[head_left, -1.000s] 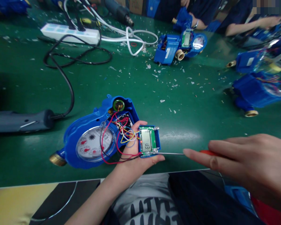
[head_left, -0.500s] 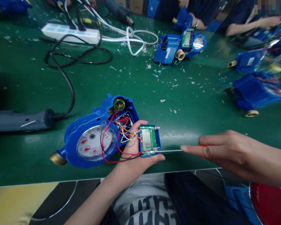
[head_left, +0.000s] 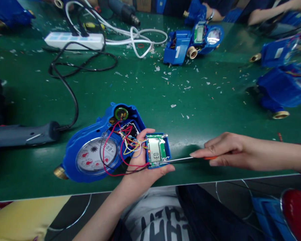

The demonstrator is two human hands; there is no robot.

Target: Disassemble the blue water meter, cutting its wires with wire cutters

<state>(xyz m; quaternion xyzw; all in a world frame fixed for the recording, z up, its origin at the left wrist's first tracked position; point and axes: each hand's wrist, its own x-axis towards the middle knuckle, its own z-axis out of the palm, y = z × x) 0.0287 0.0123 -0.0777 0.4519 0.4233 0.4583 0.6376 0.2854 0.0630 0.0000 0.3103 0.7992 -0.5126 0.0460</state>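
Observation:
My left hand (head_left: 140, 169) is closed round a small blue display module (head_left: 155, 150) with a green circuit board, a lit red light and a digital screen. Red, black, yellow, white and blue wires (head_left: 130, 144) run from it into the open housing of a blue water meter (head_left: 90, 154), which lies just to the left with its dial up. In my right hand (head_left: 230, 152) is a screwdriver (head_left: 180, 159) with an orange handle. Its thin metal shaft points left, and the tip meets the module's lower right corner. The exact contact there is too small to make out.
A corded grey tool (head_left: 25, 134) lies at the left. Behind are a power strip (head_left: 75, 41), white cables (head_left: 137, 36) and a heat gun (head_left: 124, 13). More blue meters stand at the back (head_left: 177, 47) and right (head_left: 283, 87). A co-worker's arm (head_left: 276, 11) shows at the far side.
My right hand has rotated around the screwdriver, showing more of its orange handle. The shaft now slopes slightly, and its tip stays at the module's corner. The view has shifted a little.

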